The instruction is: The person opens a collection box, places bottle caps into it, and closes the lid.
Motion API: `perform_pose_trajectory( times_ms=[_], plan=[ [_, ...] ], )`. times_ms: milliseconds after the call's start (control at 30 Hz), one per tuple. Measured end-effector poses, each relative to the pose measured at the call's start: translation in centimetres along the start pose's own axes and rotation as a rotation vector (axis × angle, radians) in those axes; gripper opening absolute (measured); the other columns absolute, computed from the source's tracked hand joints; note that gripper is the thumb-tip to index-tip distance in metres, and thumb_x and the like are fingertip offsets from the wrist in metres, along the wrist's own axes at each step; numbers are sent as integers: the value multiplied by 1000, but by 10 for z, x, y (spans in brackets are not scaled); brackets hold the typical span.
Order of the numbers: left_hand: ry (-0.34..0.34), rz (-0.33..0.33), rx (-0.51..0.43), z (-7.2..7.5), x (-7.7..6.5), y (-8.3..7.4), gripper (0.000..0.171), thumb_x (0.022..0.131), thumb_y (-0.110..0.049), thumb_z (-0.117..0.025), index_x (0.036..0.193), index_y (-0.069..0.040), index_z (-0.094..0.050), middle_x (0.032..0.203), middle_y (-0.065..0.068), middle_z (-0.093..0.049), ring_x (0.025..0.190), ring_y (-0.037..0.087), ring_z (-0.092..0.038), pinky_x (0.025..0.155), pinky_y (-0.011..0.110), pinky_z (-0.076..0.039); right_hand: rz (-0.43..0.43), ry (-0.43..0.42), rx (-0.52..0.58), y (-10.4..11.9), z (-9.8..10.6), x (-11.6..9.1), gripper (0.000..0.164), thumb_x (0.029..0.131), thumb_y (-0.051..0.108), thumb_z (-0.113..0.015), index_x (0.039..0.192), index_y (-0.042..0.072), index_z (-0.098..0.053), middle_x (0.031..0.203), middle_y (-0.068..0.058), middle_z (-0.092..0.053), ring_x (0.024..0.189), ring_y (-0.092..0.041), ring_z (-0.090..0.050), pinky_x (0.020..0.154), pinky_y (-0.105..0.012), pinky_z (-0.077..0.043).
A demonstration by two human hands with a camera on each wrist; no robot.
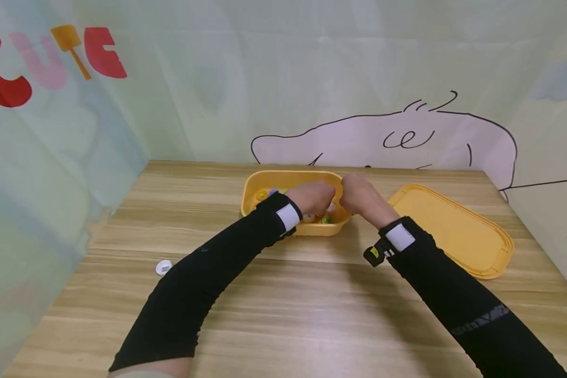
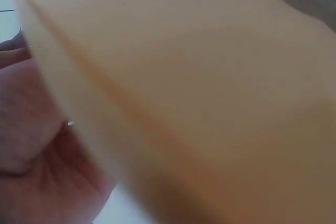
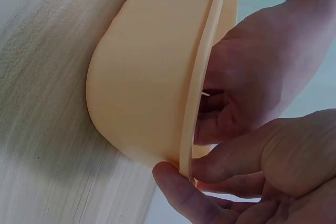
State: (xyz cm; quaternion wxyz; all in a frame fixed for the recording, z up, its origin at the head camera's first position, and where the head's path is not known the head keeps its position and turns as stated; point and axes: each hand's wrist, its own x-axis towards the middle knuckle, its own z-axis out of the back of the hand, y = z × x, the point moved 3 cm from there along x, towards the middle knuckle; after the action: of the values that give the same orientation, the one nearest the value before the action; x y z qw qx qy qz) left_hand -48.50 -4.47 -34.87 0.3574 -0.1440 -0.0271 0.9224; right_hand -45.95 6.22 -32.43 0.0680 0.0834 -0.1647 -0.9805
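Observation:
My left hand [image 1: 315, 197] reaches down into the yellow plastic bin [image 1: 288, 175], its fingers curled. A thin white sliver [image 3: 206, 94] shows among these fingers in the right wrist view; its kind is hidden by the rim. Thumb and fingers of my right hand [image 1: 363, 198] pinch the bin's rim at its right end, plain in the right wrist view. Several small coloured round pieces, one of them yellow [image 1: 262, 195] and one green [image 1: 327, 220], lie in the bin. In the left wrist view the bin's wall [image 2: 210, 87] covers most of the picture, blurred.
A yellow lid [image 1: 453, 228] lies flat on the wooden table [image 1: 283, 315] to the right of the bin. A white disc [image 1: 163, 267] with a dark square mark sits at the left, beside my left sleeve. Printed cloth [image 1: 312, 79] hangs behind the table.

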Motion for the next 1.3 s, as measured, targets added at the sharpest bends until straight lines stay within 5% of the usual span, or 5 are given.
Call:
perform_pose_trajectory(
  times_ms=[533,767,967,1100,1300],
  plan=[
    [-60,-18,-15,-2,4,5,15,105,-18,-60,103,-5,-68,70,1,-46,63,16,-50,56,22,-37,28,-25,15,3,-1,1,12,87,-10,-54,97,-10,-60,81,-16,-54,65,-25,-58,50,-24,-47],
    [-118,-50,55,10,-8,8,30,101,-27,-69,122,-5,-70,108,6,-69,97,19,-62,89,26,-53,19,-27,23,3,0,0,10,88,-10,-56,97,-10,-61,82,-16,-56,67,-25,-58,51,-24,-47],
    [-135,11,52,21,-32,23,73,100,-49,-65,160,-18,-39,166,14,-32,153,36,-27,124,49,-28,11,-19,18,3,-1,1,26,89,-8,-57,113,-17,-63,97,-25,-63,69,-26,-61,52,-24,-50],
    [-169,39,8,29,-56,35,84,97,-60,-62,165,-29,-24,172,14,-5,157,41,-3,123,68,-12,9,-11,9,3,-2,2,29,88,-9,-57,115,-17,-62,94,-23,-62,68,-25,-59,51,-23,-47],
    [-203,15,44,37,-98,52,84,97,-69,-54,166,-35,-19,173,11,-1,157,39,5,120,72,6,-6,12,-7,5,-1,1,35,89,-9,-56,122,-19,-59,99,-25,-62,71,-26,-61,52,-24,-51]
  ],
)
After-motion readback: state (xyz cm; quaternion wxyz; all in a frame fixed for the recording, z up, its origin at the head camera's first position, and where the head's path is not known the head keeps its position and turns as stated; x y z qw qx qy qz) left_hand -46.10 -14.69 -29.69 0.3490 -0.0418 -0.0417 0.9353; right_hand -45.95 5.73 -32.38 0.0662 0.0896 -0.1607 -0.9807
